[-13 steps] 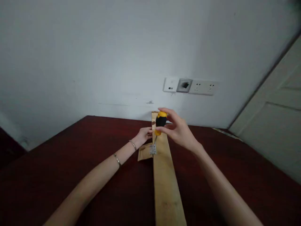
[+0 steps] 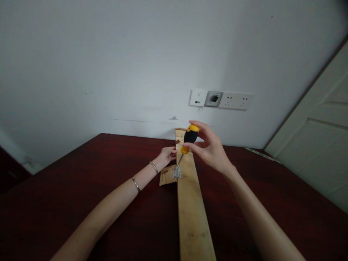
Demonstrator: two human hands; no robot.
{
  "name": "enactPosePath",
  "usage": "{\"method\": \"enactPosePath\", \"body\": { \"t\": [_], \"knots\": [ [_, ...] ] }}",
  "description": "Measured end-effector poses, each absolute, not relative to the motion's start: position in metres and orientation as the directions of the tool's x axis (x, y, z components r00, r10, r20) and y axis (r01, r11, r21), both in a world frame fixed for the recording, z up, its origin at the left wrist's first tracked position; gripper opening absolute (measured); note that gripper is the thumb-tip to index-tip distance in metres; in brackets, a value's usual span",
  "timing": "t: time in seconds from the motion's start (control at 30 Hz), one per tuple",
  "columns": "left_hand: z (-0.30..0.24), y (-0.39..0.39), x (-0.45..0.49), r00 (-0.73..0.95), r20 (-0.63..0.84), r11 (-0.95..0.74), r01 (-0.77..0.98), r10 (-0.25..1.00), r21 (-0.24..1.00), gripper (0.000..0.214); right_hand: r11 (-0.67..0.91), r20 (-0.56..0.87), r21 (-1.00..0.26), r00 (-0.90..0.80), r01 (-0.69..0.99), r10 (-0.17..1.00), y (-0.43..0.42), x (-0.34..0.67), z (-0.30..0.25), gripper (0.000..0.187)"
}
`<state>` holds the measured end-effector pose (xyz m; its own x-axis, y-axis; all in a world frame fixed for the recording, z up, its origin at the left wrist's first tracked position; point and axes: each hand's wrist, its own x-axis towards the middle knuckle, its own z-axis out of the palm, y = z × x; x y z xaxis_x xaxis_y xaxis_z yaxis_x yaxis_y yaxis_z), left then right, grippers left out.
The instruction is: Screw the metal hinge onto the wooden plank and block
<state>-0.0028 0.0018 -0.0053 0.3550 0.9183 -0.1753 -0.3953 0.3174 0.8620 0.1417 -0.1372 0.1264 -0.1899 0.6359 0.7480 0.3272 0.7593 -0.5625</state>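
Note:
My right hand (image 2: 208,145) is closed around the handle of a yellow and black screwdriver (image 2: 191,135). Its metal shaft slants down to the left, the tip at the upper part of a silver hinge (image 2: 176,172). That hinge lies across the seam between a long wooden board (image 2: 191,206) and a short wooden piece (image 2: 167,176) on the left. My left hand (image 2: 167,156) grips the left edge of the long board beyond the hinge, its fingers partly hidden against the wood.
The board lies lengthwise on a dark red table (image 2: 130,217), its far end close to the white wall (image 2: 122,72). Wall sockets (image 2: 236,101) sit above the table's back edge. A pale panelled door (image 2: 320,145) stands at the right, with a thin strip (image 2: 262,155) near it.
The screwdriver handle has tilted further to the right and slightly up, together with my right hand. My left hand, the board and the hinge stay in place.

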Motion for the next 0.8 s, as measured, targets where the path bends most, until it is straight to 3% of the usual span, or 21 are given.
{"method": "enactPosePath", "body": {
  "t": [0.3, 0.8],
  "knots": [
    [0.003, -0.005, -0.003, 0.362, -0.204, 0.335, -0.348, 0.910, 0.876, 0.029, 0.778, 0.741, -0.604, -0.237, 0.175, 0.628, -0.140, 0.152, 0.131, 0.053],
    [0.009, -0.013, -0.004, 0.369, -0.153, 0.288, -0.348, 0.917, 0.892, 0.021, 0.768, 0.724, -0.618, -0.259, 0.168, 0.639, -0.141, 0.150, 0.130, 0.054]
  ]
}}
